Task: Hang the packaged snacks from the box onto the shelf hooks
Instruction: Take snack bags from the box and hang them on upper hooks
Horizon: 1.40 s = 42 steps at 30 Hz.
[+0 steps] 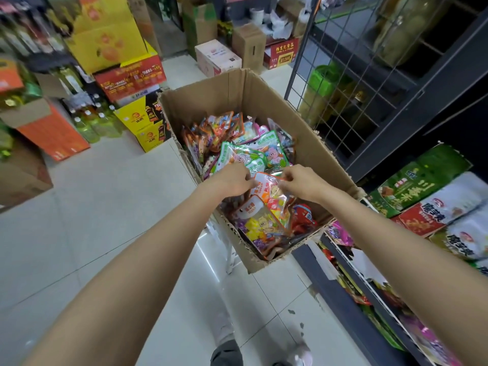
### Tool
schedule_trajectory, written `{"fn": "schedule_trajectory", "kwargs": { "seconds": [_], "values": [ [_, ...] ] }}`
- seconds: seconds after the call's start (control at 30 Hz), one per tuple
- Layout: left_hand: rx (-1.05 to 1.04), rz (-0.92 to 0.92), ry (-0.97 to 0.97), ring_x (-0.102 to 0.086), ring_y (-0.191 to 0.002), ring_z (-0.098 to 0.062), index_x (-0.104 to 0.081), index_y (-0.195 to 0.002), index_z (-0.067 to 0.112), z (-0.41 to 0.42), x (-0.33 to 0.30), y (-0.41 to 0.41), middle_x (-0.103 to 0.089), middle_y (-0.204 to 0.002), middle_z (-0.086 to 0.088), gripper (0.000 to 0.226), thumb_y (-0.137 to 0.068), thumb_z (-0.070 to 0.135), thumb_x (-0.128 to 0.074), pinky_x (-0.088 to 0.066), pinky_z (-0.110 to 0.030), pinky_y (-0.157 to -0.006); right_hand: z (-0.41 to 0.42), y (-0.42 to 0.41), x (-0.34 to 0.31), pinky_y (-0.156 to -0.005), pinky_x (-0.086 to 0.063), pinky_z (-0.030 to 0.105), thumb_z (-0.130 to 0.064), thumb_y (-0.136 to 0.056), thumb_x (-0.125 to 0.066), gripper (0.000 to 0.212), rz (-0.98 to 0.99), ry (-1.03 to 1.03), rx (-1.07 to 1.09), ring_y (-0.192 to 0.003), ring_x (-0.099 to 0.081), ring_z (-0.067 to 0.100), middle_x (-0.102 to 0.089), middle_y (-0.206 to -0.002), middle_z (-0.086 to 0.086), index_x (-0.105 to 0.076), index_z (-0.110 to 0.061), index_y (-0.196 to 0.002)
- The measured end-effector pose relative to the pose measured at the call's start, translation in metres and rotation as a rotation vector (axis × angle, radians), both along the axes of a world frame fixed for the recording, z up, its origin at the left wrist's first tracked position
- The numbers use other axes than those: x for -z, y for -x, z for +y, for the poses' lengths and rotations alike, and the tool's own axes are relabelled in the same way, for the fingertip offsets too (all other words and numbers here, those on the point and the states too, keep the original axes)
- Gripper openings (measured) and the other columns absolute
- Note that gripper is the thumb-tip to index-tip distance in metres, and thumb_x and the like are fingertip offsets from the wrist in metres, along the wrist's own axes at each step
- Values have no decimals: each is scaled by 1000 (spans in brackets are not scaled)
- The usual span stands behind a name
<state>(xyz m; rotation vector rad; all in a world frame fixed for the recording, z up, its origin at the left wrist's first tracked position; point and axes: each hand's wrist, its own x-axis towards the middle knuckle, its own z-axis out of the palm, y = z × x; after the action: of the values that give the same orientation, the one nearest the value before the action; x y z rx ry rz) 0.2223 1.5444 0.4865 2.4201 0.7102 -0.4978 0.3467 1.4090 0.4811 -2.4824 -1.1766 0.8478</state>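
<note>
An open cardboard box (311, 143) stands before me, raised off the floor and full of several colourful snack packets. Green-and-white packets (253, 155) lie in its middle, orange-edged ones at the back and front. Both my hands are inside the box. My left hand (233, 179) and my right hand (301, 182) each pinch the top edge of one orange-edged snack packet (269, 192), which is lifted a little above the pile. Another similar packet (260, 223) lies just below it. A wire grid panel (351, 83) of the shelf rises to the right of the box.
Stacked cartons and bottled drinks (97, 122) line the left side of the tiled aisle. More boxes (216, 58) sit behind the snack box. Large bagged goods (433, 196) fill the low shelf at my right. My legs and shoes show at the bottom.
</note>
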Motion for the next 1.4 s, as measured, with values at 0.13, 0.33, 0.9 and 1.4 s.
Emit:
{"fn": "schedule_trajectory", "kwargs": {
  "seconds": [0.13,0.33,0.9,1.4],
  "values": [
    [88,49,-60,-44,-128,-28,-63,-112,7,-2,4,1,-33,-146,-17,37,-94,38,-53,-41,-39,-99,-2,9,-3,-70,-41,32,-64,-75,-62,58,150,67,11,-86,-57,21,-60,-95,4,-57,-12,-99],
    [79,45,-77,-47,-125,-31,-62,-115,8,-3,1,1,-22,-153,-17,34,-93,33,-55,-41,-37,-100,6,26,-7,-86,-46,38,-60,-69,-73,80,-72,223,-109,-115,-52,26,-54,-129,5,-44,-16,-129],
    [-354,-506,320,-60,-94,-18,-46,-128,4,-10,-51,-14,-61,-103,-6,57,-90,45,-56,-42,-29,-79,-22,-18,-96,-57,-51,27,-8,-90,-61,8,176,-427,308,-79,-61,17,-64,-91,7,-63,-14,-95],
    [-92,-1212,431,-63,-79,-18,-64,-91,20,-146,-300,-110,-67,-85,0,9,-91,27,-59,-53,-29,-78,-179,-34,-312,-61,-53,18,-23,-88,-65,23,-70,-1249,588,-75,-65,6,-68,-92,-2,-58,-7,-102]
  ]
}}
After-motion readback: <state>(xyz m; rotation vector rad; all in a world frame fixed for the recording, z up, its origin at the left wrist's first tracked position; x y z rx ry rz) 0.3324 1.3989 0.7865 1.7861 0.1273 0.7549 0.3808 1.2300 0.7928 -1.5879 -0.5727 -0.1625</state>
